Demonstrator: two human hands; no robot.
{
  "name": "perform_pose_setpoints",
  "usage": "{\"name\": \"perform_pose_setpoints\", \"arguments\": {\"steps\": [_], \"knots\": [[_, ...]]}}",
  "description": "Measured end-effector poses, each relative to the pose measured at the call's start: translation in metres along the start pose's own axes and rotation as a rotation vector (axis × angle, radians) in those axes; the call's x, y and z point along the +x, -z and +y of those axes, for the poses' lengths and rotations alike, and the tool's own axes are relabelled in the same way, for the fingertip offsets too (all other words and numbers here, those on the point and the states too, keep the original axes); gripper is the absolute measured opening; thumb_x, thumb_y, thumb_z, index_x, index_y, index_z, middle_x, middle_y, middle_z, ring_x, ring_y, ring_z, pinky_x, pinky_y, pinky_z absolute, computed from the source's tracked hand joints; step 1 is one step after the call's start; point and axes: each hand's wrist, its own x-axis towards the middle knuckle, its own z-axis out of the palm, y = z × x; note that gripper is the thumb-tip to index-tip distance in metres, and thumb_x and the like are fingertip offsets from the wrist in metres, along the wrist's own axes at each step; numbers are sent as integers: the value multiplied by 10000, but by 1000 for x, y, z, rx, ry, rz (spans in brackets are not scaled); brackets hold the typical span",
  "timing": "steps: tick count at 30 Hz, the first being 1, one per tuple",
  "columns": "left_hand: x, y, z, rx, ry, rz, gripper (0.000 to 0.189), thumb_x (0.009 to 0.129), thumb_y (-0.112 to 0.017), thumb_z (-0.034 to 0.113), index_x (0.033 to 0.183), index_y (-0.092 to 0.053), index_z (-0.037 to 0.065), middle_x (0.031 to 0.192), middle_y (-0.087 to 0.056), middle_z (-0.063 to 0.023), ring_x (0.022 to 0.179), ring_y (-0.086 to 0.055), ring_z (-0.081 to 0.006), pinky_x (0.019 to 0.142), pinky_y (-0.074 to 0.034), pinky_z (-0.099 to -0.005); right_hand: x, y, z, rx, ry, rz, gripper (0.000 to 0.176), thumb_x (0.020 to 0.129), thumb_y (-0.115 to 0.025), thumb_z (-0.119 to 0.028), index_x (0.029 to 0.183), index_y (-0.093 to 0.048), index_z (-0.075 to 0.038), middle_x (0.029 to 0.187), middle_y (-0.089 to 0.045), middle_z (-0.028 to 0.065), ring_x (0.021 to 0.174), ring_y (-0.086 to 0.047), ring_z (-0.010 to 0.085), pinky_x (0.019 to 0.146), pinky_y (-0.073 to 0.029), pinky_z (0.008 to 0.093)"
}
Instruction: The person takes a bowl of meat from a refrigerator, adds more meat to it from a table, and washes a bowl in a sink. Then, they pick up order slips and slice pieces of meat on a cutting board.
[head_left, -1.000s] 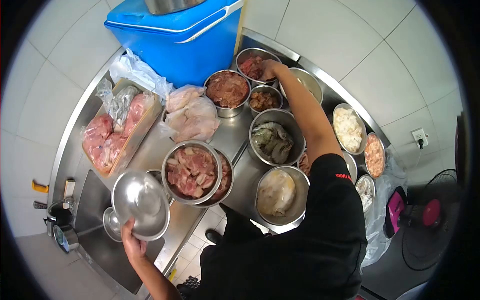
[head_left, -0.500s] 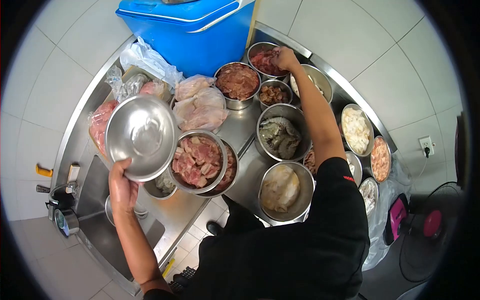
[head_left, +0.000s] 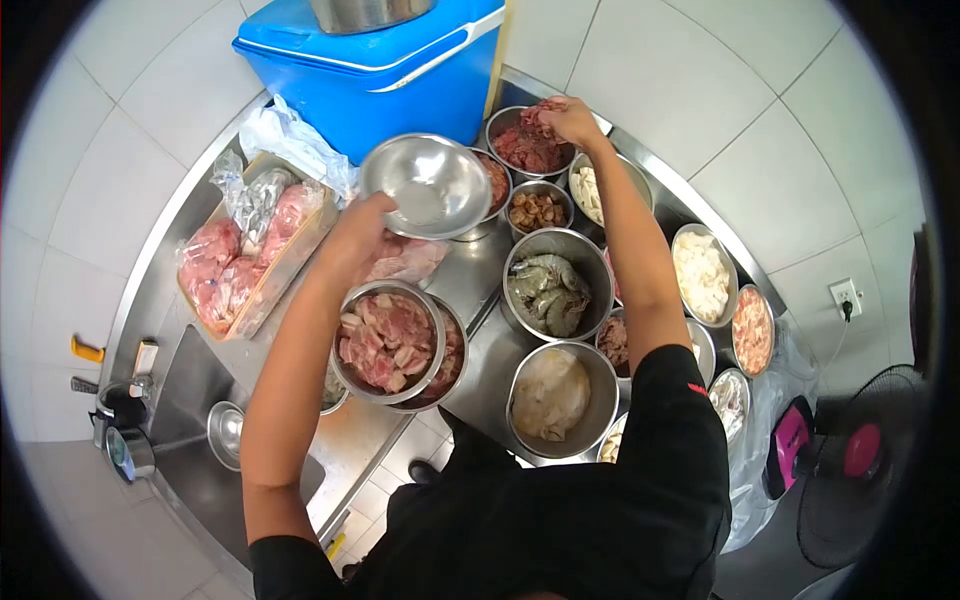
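Observation:
My left hand [head_left: 362,232] grips the rim of an empty steel bowl [head_left: 428,190], tilted and held over the bagged poultry [head_left: 405,262] and partly over a pot of minced meat [head_left: 494,183]. At the back, my right hand [head_left: 573,122] is closed on a clump of red sliced meat [head_left: 541,115], lifted just above the meat pile [head_left: 530,150] in its round steel pot. Near that pot stand a small pot of browned meat chunks [head_left: 537,211] and a pot of white pieces [head_left: 588,194].
Close to my body are pots of shrimp [head_left: 548,292], pale soaked meat [head_left: 550,395] and cut pork [head_left: 385,343]. A blue cooler [head_left: 400,105] stands behind. Bagged meat fills a tray [head_left: 318,232] on the left, beside the sink [head_left: 190,400]. More filled bowls line the right side.
My left hand has carried the empty bowl right and back, towards the red meat. My right hand has come up slightly with red meat in its fingers. The view has shifted a little.

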Motion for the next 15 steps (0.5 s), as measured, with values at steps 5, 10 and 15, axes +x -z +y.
{"name": "perform_pose_setpoints", "arguments": {"steps": [5,10,15], "knots": [[26,-27,6,61,78,-103,354,903,-383,194,1141,-493,-45,1004,-623,-179,805,-654,-218,581,-452,-298,-53,14,-103,254,23,-339,250,801,-636,-95,1027,-617,9,959,-692,88,654,-586,92,529,-459,218],[28,-32,-3,6,56,-169,294,902,-389,211,1024,-534,-14,846,-644,-148,616,-562,-167,526,-412,-268,-88,-22,-144,150,115,-673,373,837,-675,-125,1146,-544,37,1050,-670,102,798,-617,136,649,-493,266],[0,-18,-7,-14,-36,-91,213,884,-441,175,916,-547,-7,750,-599,-106,583,-537,-158,501,-427,-270,-106,-46,-179,-202,143,-670,264,848,-663,-90,1089,-618,9,906,-693,65,697,-635,106,565,-500,244]]}}
